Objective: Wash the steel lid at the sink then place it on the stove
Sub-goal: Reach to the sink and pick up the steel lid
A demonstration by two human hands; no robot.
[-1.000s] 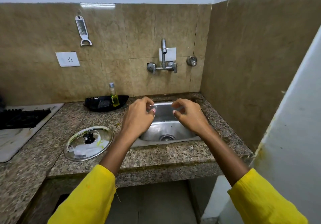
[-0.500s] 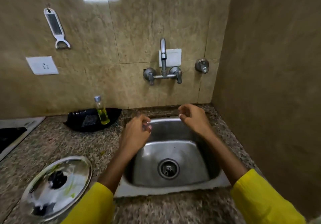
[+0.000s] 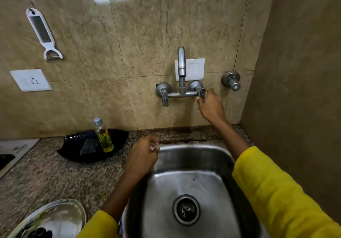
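Note:
The steel lid (image 3: 55,217) lies on the granite counter at the bottom left, partly cut off by the frame, with a black knob and greenish smears. The steel sink (image 3: 191,164) is dry and holds nothing. My right hand (image 3: 210,106) reaches up to the wall tap (image 3: 181,66) and its fingers pinch the right tap handle (image 3: 202,92). My left hand (image 3: 143,156) hovers at the sink's left rim, fingers loosely curled, holding nothing. A corner of the stove (image 3: 11,154) shows at the left edge.
A black dish (image 3: 73,149) with a scrub pad and a small bottle of yellow liquid (image 3: 103,136) stands at the back of the counter. A peeler (image 3: 43,32) and a socket hang on the wall. A tiled side wall closes the right.
My right hand rose from over the sink to the right tap handle. The view moved closer and down, so the lid slid to the bottom left corner.

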